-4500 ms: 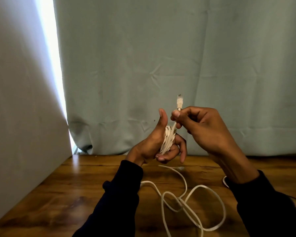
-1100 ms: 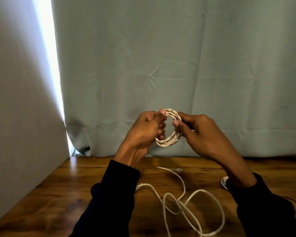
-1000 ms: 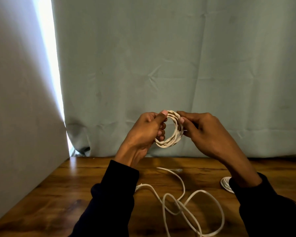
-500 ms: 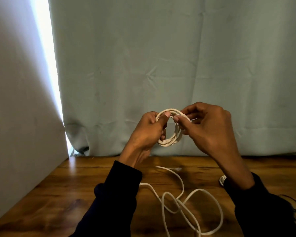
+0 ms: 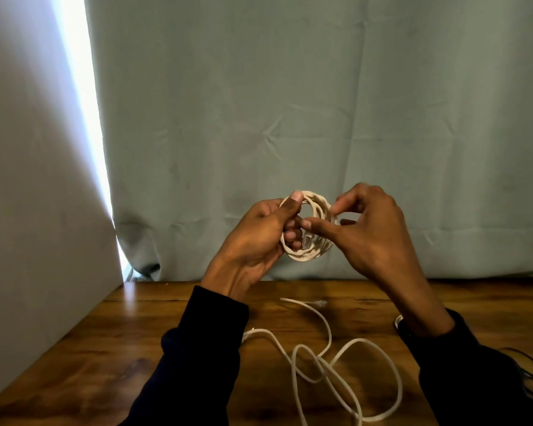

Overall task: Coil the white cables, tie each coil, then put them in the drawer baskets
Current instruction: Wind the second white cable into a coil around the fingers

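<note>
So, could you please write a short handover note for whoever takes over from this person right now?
Left hand: grips the coiled white cable, held up above the wooden table.
Right hand: thumb and fingers pinch the coil's right side, apparently working the loose end through.
Done: one cable is wound into a coil.
Left: whether its tie is finished cannot be told. A second white cable lies loose on the table, uncoiled. Something white shows beside the right wrist, mostly hidden. No drawer baskets are in view.
</note>
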`<state>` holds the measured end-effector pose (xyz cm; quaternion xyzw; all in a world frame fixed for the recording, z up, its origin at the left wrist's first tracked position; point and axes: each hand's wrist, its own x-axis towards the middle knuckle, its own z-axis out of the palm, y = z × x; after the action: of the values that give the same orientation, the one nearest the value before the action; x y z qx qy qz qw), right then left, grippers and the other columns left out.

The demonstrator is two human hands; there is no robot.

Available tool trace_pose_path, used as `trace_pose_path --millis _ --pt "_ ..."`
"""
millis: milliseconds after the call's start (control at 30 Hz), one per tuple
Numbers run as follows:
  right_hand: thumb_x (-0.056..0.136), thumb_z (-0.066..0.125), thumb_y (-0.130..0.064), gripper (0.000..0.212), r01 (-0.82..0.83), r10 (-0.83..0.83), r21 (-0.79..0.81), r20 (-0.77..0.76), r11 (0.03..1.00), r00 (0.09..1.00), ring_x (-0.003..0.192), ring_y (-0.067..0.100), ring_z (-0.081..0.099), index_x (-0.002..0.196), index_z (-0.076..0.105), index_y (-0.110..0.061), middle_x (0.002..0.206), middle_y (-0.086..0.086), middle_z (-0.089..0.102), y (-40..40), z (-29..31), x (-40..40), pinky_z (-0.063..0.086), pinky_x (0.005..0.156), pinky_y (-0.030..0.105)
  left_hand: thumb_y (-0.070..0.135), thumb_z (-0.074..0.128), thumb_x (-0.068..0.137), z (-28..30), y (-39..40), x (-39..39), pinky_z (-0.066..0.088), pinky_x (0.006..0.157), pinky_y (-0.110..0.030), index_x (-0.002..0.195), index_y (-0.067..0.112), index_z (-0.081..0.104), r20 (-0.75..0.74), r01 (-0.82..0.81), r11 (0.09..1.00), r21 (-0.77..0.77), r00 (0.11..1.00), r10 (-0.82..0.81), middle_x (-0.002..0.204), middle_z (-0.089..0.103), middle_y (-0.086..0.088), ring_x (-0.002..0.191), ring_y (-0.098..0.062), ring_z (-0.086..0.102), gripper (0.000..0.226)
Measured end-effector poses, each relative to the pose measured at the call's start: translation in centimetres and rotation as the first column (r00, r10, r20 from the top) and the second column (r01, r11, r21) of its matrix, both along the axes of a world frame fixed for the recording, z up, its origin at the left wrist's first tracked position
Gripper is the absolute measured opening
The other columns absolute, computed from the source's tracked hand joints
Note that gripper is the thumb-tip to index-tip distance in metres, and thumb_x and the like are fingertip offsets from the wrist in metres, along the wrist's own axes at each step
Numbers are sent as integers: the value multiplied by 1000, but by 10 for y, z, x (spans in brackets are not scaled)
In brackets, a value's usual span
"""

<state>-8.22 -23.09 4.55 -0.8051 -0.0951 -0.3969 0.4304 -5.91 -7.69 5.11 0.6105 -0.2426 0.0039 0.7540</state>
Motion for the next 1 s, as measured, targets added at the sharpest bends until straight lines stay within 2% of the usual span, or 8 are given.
trace_pose_path --millis 100,167,300,433,700,800,900,1000 --pt "76 83 -32 52 -193 198 49 -160 980 967 95 6 63 116 50 -23 107 -10 61 -5 2 0 55 78 26 26 51 103 0 0 -2 38 54 -27 79 9 60 -17 5 1000 14 1000 -4 56 36 1 52 -11 36 31" --pt "87 75 -29 44 -290 283 0 -221 957 933 92 7 68 124 53 -25 105 -10 67 -7 2 1 57 78 24 26 52 103 0 -1 -1 36 55 -28 70 13 66 -12 8 1000 30 1000 -8 55 36 1 51 -12 35 37" --pt "98 60 -30 23 -221 189 -234 -153 947 970 84 1 65 120 60 -24 95 -14 66 -4 -1 3 49 67 10 31 57 100 -3 -2 3 42 60 -31 70 16 70 25 -14 997 76 1000 13 55 42 -1 51 -13 43 36" --pt "103 49 -29 20 -175 152 -293 -101 940 983 81 2 60 121 51 -20 93 -9 61 0 -3 0 47 63 6 37 57 98 -6 -3 7 49 70 -34 81 8 69 131 -104 986 129 988 87 65 56 -8 62 -19 54 36" --pt "104 45 -26 21 -164 160 -257 -36 952 986 75 6 61 120 47 -11 89 -2 62 11 -8 1 47 59 10 38 53 101 -9 -7 10 48 73 -38 113 -12 61 206 -151 982 112 970 126 83 54 -16 76 -28 50 51" --pt "105 44 -20 18 -183 172 -217 -69 959 983 70 10 62 121 46 -12 84 -2 61 11 -9 0 50 56 16 35 56 100 -11 -8 12 48 67 -33 106 -9 65 206 -140 986 92 971 119 75 54 -14 70 -24 51 45" --pt "104 44 -17 17 -207 185 -180 -132 962 974 71 9 60 121 45 -18 86 -4 60 10 -7 -1 46 55 9 31 63 94 -12 -5 14 50 59 -25 88 -2 64 137 -31 999 26 990 27 65 53 -5 60 -15 52 33" --pt "104 44 -16 16 -310 300 -22 -196 950 934 79 12 64 117 53 -20 91 -2 64 8 -5 2 51 66 15 31 65 84 -12 -4 14 44 47 -20 78 3 58 48 97 993 -69 994 -93 61 50 -2 49 -9 46 29"
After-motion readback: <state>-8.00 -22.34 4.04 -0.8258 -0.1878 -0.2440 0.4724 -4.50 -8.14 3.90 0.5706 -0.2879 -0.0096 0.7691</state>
